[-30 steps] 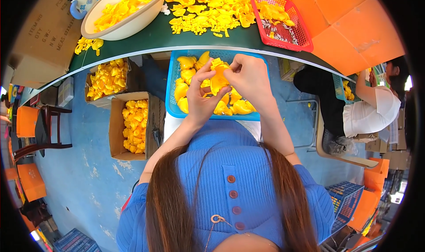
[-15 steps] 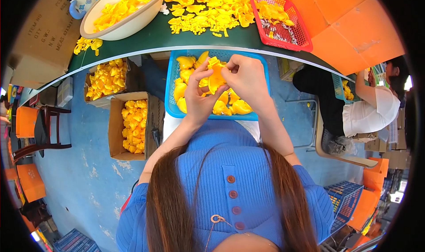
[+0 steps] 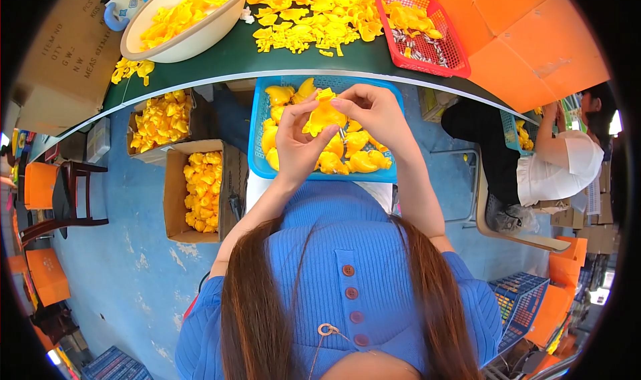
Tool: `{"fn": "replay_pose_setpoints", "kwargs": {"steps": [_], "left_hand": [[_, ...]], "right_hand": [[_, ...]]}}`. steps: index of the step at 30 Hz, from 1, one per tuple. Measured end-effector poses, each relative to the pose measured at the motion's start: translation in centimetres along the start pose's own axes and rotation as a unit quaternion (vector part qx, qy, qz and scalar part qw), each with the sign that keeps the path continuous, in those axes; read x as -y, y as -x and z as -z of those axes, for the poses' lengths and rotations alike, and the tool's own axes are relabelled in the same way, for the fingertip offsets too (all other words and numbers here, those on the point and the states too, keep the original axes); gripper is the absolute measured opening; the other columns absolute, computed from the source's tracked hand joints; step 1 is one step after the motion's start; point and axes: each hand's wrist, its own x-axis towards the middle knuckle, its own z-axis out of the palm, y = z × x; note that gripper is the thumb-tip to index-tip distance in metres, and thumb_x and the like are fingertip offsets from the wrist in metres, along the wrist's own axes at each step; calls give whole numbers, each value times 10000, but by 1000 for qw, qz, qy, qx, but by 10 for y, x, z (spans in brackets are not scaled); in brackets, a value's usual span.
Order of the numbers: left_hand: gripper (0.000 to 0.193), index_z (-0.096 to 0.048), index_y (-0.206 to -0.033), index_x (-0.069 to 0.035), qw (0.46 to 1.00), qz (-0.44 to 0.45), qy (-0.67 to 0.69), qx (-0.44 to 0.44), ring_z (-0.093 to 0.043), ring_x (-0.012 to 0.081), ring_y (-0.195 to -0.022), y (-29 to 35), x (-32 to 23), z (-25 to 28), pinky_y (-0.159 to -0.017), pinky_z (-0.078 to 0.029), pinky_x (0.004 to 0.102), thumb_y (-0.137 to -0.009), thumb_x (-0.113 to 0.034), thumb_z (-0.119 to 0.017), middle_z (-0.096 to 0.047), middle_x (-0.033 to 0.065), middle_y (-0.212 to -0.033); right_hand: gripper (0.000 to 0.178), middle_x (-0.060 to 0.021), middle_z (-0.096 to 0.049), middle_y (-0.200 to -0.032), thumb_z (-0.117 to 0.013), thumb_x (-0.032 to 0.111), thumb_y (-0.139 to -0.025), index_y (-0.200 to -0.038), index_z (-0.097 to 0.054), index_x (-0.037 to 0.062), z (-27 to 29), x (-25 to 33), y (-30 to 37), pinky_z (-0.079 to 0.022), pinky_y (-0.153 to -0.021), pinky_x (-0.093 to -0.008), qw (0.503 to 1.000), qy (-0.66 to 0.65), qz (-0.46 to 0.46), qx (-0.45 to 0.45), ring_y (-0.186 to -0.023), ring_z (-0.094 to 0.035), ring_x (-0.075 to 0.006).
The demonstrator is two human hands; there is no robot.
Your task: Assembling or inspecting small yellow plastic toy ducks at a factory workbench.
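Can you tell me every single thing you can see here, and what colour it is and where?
yellow piece: one, yellow, held between both hands over the blue basket
blue basket: one, blue, on the lap, holding more yellow pieces
red basket: one, red, on the table at upper right
bowl: one, cream, on the table at upper left, full of yellow pieces
loose pile: one heap, yellow, on the table between bowl and red basket
table: one, dark green top
cardboard boxes: two, brown, on the floor at left, holding yellow pieces
another person: one, white top, seated at right
left hand: one, gripping the yellow piece
right hand: one, gripping the yellow piece
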Motion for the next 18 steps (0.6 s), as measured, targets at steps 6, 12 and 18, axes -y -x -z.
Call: {"fn": "replay_pose_setpoints", "kwargs": {"steps": [6,12,18], "left_hand": [[394,-490,-1105,-30,988,110,111,5,-456,235,-1193,-2,-6,2,-922,-463,300,-763,8,-682,-477,174,-1247],[352,-508,-1134,-24,979,158,125,22,-576,194,-1032,-9,-18,12,-820,-511,251,-810,-30,-646,-537,120,-1181],[413,-484,-1209,-32,987,137,-3,81,-530,178,-1091,-15,-19,15,-832,-501,277,-829,-92,-633,-538,94,-1179]], "right_hand": [[327,-60,-609,-1024,-615,216,-842,-1083,-588,-2,-4,-15,-5,-447,-758,-223,958,-273,-55,73,-895,-554,-101],[375,-65,-633,-944,-638,265,-833,-1064,-608,-29,-6,-10,0,-448,-745,-235,959,-269,-54,71,-816,-563,-105],[369,-70,-633,-951,-654,229,-828,-1079,-602,-35,-9,-14,1,-450,-768,-236,957,-285,-46,16,-835,-572,-109]]}}
